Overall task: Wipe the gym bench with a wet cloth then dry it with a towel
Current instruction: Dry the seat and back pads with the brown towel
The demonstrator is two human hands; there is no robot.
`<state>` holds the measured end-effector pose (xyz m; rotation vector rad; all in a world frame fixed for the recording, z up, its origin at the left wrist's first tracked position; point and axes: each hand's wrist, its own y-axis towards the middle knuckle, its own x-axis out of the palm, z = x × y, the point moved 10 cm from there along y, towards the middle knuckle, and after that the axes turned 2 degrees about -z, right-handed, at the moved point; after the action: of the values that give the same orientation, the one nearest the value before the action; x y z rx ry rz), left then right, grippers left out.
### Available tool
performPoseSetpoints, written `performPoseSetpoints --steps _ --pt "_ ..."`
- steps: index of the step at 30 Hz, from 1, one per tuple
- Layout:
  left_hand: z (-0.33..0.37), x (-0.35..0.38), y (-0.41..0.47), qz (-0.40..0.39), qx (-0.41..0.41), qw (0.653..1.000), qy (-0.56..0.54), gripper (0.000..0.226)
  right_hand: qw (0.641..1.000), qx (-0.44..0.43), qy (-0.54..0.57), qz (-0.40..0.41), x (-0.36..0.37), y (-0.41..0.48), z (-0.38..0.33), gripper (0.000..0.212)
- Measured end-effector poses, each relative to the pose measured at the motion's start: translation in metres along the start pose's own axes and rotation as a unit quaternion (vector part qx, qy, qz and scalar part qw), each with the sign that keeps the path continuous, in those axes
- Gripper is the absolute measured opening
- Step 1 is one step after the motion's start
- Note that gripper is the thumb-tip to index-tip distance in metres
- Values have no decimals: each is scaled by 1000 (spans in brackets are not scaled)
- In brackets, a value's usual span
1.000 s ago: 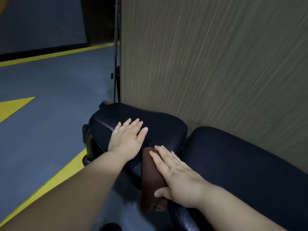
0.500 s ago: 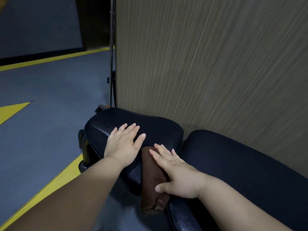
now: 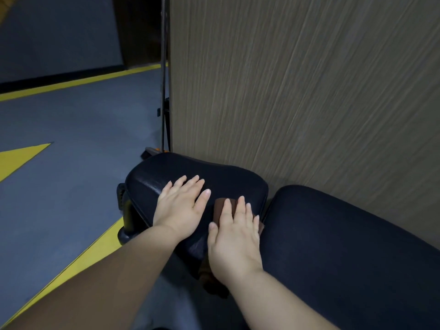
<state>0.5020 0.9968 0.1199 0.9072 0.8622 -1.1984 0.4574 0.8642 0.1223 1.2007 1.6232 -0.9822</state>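
Head view, looking down on gym bench [image 3: 297, 234]. Noted two black padded sections: seat pad [image 3: 209, 177] on the left, longer back pad [image 3: 345, 253] on the right, narrow gap between them, far edges of both close against wood-grain wall panel [image 3: 297, 91].

Found brown cloth [image 3: 220, 207] lying on the seat pad near its right edge, just beside the gap. Draped over the near edge and hanging below it, lower end visible under the right wrist. Cannot tell wet or dry.

Recorded right hand [image 3: 234, 244] palm-down on the cloth, fingers [image 3: 241, 208] straight and close together, thumb out to the left, no curl round the fabric: a flat press, not a pinch. Fingertips pointing toward the pad's far edge.

Recorded left hand [image 3: 181, 210] palm-down on bare upholstery of the seat pad, toward its near-left corner, fingers straight and slightly spread, holding nothing. Thumb tip just beside the cloth's far-left corner; contact there not resolvable.

Both forearms bare, entering from the bottom of the view.

Surroundings: grey-blue floor [image 3: 59, 186] with yellow markings [image 3: 21, 158]; black bench frame [image 3: 123, 210] under the pad's left edge; thin dark metal upright [image 3: 163, 79] at the wall panel's left edge
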Motion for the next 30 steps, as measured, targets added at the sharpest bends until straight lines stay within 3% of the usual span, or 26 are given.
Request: performPoseSetpoints --steps 10,24,30 --pt "2 -2 -2 18 12 1000 -18 91 996 32 70 42 -25 58 32 59" --pt "1 -1 1 43 7 999 -4 85 991 77 104 21 -41 148 83 58" --pt "-3 0 -1 45 3 999 3 83 989 92 110 20 -36 143 83 60"
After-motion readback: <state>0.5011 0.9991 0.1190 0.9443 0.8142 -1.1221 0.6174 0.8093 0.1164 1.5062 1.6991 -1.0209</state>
